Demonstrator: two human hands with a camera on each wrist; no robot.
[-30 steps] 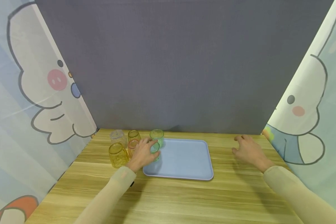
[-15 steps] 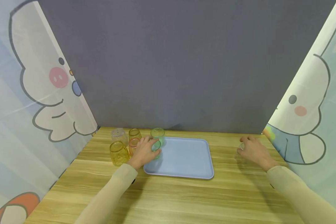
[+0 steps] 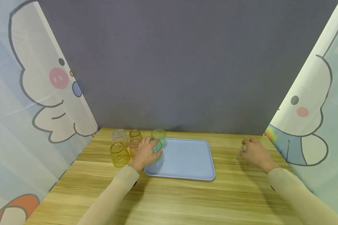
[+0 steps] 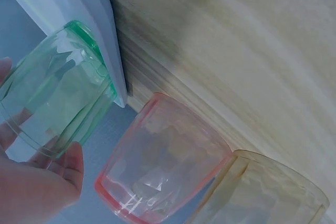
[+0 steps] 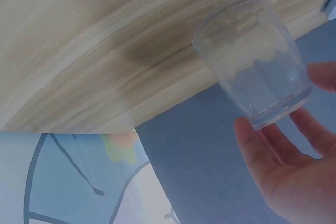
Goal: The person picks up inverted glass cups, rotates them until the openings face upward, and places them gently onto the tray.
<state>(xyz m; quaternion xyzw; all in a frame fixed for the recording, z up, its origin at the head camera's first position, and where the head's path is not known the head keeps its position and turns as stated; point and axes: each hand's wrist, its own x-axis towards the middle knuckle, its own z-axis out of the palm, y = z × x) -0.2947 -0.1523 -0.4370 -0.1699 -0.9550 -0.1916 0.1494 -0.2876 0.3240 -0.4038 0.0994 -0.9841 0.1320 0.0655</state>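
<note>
Cup of transparent green [image 4: 65, 90] sits at the left edge of a pale blue rectangular tray [image 3: 186, 159]; the left hand [image 3: 144, 153] grips it, fingers and thumb around its upper end. Just left, a transparent pink cup [image 4: 163, 161] stands near two see-through amber cups [image 3: 120, 156] and a colourless faceted cup [image 3: 119, 137]. A second green cup [image 3: 159, 135] stands at the tray's back-left corner. Across the wood-grained tabletop [image 3: 174, 200], the right hand [image 3: 257, 153] grips a clear tapered cup [image 5: 257, 69] by its base.
</note>
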